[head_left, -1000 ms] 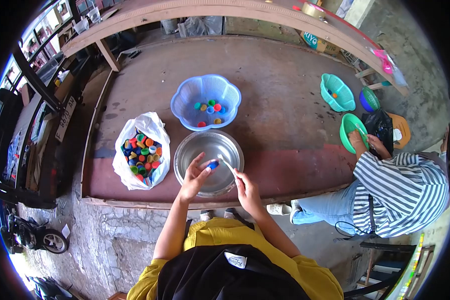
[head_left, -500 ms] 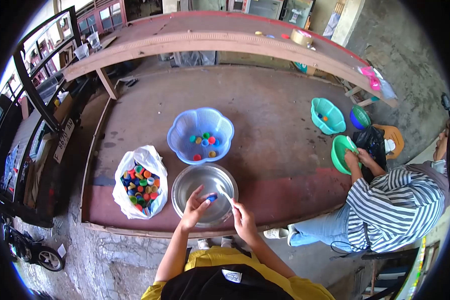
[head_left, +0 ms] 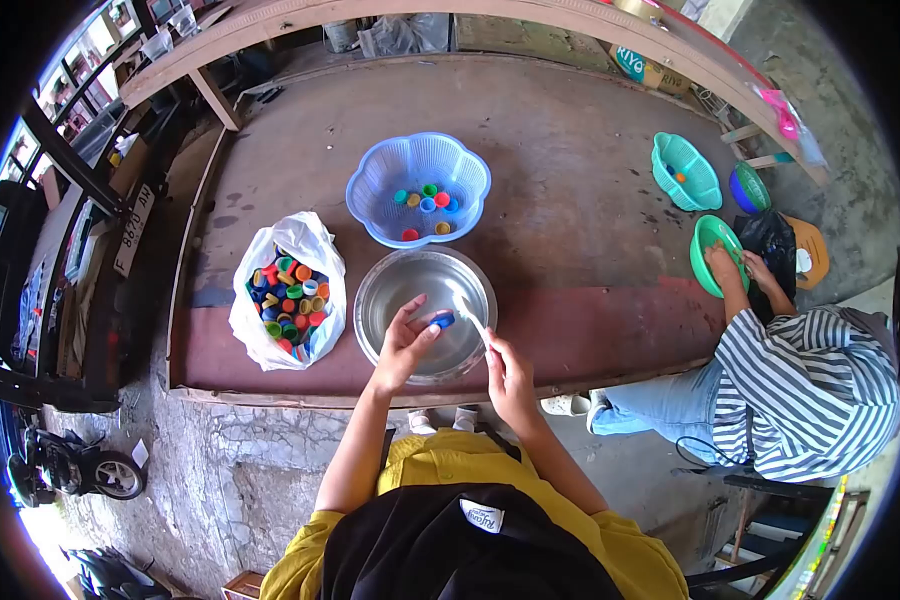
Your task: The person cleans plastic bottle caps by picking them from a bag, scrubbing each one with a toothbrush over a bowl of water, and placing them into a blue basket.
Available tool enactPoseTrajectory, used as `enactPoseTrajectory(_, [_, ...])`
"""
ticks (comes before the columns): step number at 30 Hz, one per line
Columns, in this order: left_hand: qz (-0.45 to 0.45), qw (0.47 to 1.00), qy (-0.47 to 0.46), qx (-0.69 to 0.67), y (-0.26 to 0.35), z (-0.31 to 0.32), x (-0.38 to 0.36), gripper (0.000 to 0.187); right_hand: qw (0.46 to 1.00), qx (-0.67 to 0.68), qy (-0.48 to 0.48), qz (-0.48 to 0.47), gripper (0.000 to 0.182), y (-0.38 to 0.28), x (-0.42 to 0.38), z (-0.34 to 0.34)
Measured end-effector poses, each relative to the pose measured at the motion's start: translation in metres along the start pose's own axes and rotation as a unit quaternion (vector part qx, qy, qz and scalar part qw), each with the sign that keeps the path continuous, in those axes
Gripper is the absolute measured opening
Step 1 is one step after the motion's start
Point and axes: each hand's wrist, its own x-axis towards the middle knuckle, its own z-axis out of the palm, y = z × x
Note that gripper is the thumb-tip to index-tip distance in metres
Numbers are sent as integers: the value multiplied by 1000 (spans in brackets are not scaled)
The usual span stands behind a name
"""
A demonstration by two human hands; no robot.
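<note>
The left hand (head_left: 400, 347) pinches a blue cap (head_left: 443, 320); the right hand (head_left: 512, 382) grips a white brush (head_left: 476, 318), its head angled leftward, just beside the cap; both are over a metal basin (head_left: 395, 280) on the surface (head_left: 590, 330); a bag of caps (head_left: 248, 325) is left of it.

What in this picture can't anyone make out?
All in the head view:
Deeper caps in the white bag: hidden by the upper caps.
Tip of the white tool: too small and bright.
Part of the blue cap: behind the left hand's fingers.
Inside the black bag: hidden by its plastic.
</note>
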Motion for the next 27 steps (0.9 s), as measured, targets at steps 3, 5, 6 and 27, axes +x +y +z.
enactPoseTrajectory(3, [26, 999, -16, 28, -4, -6, 4, 55, 994, -63, -80, -39, 36, -6, -6, -4])
enactPoseTrajectory(5, [20, 999, -3, 36, -4, -4, 1, 53, 997, -60, -7, -41, 37, 6, 0, 0])
enactPoseTrajectory(6, [18, 999, -7, 31, -1, -2, 0, 53, 999, -44, -18, -10, 36, 6, 3, -3])
enactPoseTrajectory(27, [50, 998, -6, 33, -1, -7, 1, 54, 997, 33, -69, 26, 31, 1, -12, -6])
